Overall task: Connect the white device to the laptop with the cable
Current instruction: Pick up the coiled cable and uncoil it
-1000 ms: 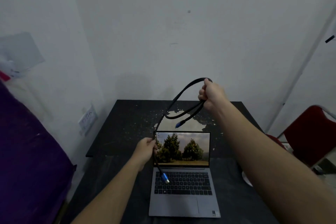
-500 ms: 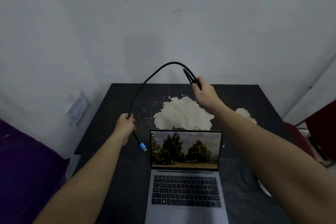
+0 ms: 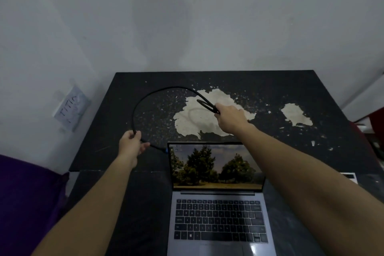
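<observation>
Head view, read from left to right: a purple fabric surface (image 3: 25, 199) fills the lower left corner, and a wall socket (image 3: 71, 108) sits on the white wall beside the black table (image 3: 270, 81). The left hand (image 3: 131, 147) is closed around the black cable (image 3: 145, 100), gripping it just left of the laptop lid; below that grip the cable runs on to a blue-tipped connector (image 3: 165, 151), which hangs right at the upper left corner of the screen, and I cannot tell whether it touches. From the left hand the cable arcs up and over the table to the right hand (image 3: 230, 118), which is clenched on a doubled loop of it above a large patch of worn, pale tabletop. The laptop (image 3: 218, 203) stands open at the near edge of the table, between both forearms, its screen showing trees and its keyboard lit. Further right, a white device (image 3: 349, 176) lies flat on the table, mostly hidden behind the right forearm, well apart from the cable. A red object (image 3: 376, 118) shows at the far right edge, too cut off to identify.
</observation>
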A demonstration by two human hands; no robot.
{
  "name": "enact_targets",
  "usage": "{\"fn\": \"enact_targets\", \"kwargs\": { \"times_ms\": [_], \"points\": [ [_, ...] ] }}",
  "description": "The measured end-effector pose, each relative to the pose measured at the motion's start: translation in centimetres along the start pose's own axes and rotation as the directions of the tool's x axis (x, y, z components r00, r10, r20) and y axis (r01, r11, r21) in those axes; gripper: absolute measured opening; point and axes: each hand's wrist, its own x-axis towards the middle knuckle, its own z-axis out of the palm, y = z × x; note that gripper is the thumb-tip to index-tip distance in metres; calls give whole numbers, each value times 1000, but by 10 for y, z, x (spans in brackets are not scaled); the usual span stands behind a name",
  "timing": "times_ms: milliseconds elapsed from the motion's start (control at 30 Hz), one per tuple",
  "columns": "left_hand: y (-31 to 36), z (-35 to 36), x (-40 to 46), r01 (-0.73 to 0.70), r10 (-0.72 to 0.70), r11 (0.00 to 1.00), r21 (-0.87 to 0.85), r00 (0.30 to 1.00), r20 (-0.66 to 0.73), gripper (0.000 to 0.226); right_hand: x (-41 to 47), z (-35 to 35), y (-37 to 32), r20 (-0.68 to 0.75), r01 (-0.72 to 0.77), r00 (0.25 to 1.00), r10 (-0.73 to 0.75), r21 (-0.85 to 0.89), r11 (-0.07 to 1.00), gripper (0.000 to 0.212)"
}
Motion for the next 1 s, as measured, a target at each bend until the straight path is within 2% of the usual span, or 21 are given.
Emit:
{"fn": "enact_targets", "kwargs": {
  "times_ms": [133, 333, 433, 500, 600, 700, 767, 833, 900, 967, 1000],
  "points": [
    [-4, 2, 2, 75, -67, 984, -162, 996, 56, 15, 8, 11, -12, 140, -43, 989, 44, -8, 999, 12],
    [-26, -14, -1, 113, -100, 982, -152, 991, 93, 22, 18, 26, -29, 375, -86, 918, 132, -136, 987, 19],
    [-41, -25, -2, 92, -85, 992, -88, 994, 74, 31, 17, 33, -34, 384, -104, 912, 147, -131, 986, 15],
    [-47, -31, -9, 73, -69, 995, -68, 996, 59, 29, 13, 32, -39, 401, -85, 906, 135, -139, 987, 13],
    [-56, -38, -19, 81, -78, 994, -74, 996, 50, 31, 7, 26, -48, 413, -66, 903, 120, -144, 987, 27],
    [-63, -45, -29, 94, -93, 990, -104, 995, 21, 35, -4, 21, -59, 361, -72, 927, 101, -91, 993, 26],
    [-62, -49, -41, 87, -92, 988, -125, 995, -33, 38, -20, 14, -69, 270, -73, 960, 76, -22, 997, 30],
    [-58, -54, -55, 65, -80, 988, -140, 991, -108, 53, -42, 5, -80, 91, 9, 996, -12, 39, 999, 37],
    [-56, -62, -66, 36, -53, 991, -126, 990, -130, 67, -72, -1, -95, -125, 149, 983, -135, 106, 983, 34],
    [-57, -71, -74, 28, -37, 997, -76, 993, -113, 49, -111, 1, -112, -253, 289, 937, -243, 165, 943, 27],
    [-57, -74, -77, 38, -42, 999, -37, 993, -112, 36, -129, 5, -119, -259, 331, 924, -280, 181, 926, 25]
  ]
}}
